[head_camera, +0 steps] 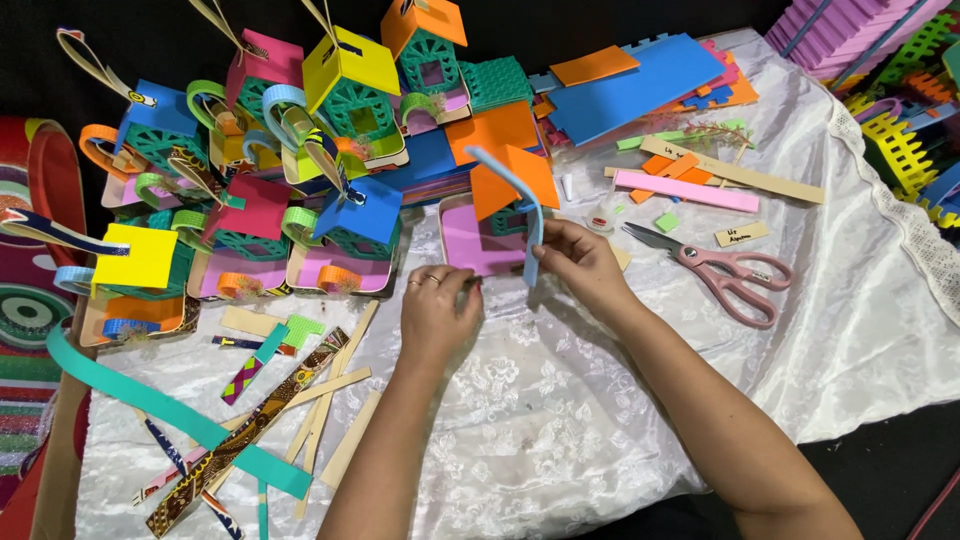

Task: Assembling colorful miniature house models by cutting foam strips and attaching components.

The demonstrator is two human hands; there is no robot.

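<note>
While many finished foam houses [300, 150] pile behind, right hand [580, 262] pinching blue strip [528, 215] closed-fingered, bending handle over unfinished house [490, 225], left hand [437, 312] bracing its pink base, grip unclear.

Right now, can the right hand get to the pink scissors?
Probably yes. The pink scissors lie in the open on the white cloth, just right of the right hand, nothing between them. But that hand is pinching a light-blue foam strip, so it would need to let go first.
</note>
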